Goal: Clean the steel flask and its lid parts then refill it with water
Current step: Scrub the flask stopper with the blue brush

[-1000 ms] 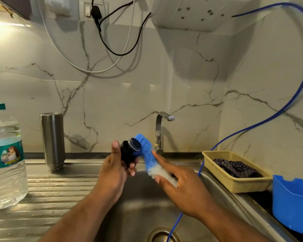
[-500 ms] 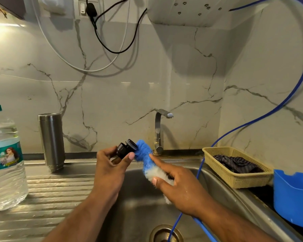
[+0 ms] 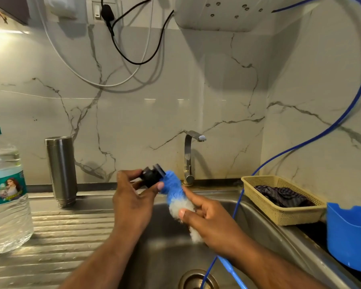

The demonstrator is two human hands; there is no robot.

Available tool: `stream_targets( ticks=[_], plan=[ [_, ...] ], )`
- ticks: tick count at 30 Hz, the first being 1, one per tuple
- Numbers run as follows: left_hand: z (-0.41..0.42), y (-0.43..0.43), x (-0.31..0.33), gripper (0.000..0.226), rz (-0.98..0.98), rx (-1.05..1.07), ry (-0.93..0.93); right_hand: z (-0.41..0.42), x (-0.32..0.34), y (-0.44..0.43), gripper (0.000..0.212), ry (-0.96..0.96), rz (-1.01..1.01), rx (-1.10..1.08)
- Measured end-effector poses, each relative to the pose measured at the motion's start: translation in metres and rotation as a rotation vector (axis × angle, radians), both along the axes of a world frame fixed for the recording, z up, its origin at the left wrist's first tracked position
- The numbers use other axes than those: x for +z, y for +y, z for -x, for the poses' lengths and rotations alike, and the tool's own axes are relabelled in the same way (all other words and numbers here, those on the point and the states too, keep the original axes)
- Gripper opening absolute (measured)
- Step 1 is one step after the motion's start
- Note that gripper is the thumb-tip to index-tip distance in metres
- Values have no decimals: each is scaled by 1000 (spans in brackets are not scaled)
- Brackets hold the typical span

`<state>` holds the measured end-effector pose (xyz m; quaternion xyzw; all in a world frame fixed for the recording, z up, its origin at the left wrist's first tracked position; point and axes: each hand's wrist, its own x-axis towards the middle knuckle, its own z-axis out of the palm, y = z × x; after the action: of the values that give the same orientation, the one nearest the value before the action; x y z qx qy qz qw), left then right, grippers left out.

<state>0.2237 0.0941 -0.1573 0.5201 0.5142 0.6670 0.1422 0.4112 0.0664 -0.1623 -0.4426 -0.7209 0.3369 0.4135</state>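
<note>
Moved since a second ago: lid part and brush sit slightly lower and further toward 9 o'clock over the basin, the thumb now under the lid rather than behind it. Item 1, left hand [image 3: 133, 202]: curled, pinching the black lid part [image 3: 152, 175] between thumb and fingertips, above the sink [image 3: 265, 224] at its 11 o'clock rim. Item 2, right hand [image 3: 212, 221]: closed around the white lower bristles of the bottle brush [image 3: 173, 187], whose blue tip presses against the lid's 3 o'clock side. Item 3, steel flask [image 3: 61, 171]: mouth down on the ribbed table [image 3: 56, 232], well apart from the hands at 9 o'clock. Item 4, water bottle [image 3: 5, 195]: capped, at far 9 o'clock, partly out of frame. Item 5, tap [image 3: 189, 157]: at 12 o'clock, no water seen running. Item 6, yellow basket [image 3: 279, 209] and blue tub [image 3: 350, 232]: at 3 o'clock on the sink edge. Item 7, blue hose [image 3: 236, 207]: hangs into the basin just beside the right wrist. Handling note: scrubbing likely goes best by turning the lid against the bristles so grooves and threads get reached, grip kept firm since wet plastic may slip. Clearance: open room below and toward 6 o'clock; hose and basket crowd the right elbow.
</note>
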Motion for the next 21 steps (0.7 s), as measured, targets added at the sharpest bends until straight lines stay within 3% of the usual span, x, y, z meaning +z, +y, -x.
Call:
stream_targets(
  ticks=[2,5,11,16,18,21],
  plan=[
    [16,4,0,56,7,43,-76,-8,3,-6,63,-33,-31,25],
    [31,4,-5,55,66,37,-28,-16,17,-14,73,-124,-186,-79],
    [10,-4,-2,52,102,-41,113,-8,19,-21,80,-538,-438,-211],
    [-2,-8,8,52,114,-30,86,-5,23,-23,78,-594,-502,-322],
    [14,-8,12,60,130,12,31,-8,21,-26,76,-598,-490,-308],
    [17,-14,11,59,131,-14,95,-5,19,-24,74,-604,-494,-260]
  ],
)
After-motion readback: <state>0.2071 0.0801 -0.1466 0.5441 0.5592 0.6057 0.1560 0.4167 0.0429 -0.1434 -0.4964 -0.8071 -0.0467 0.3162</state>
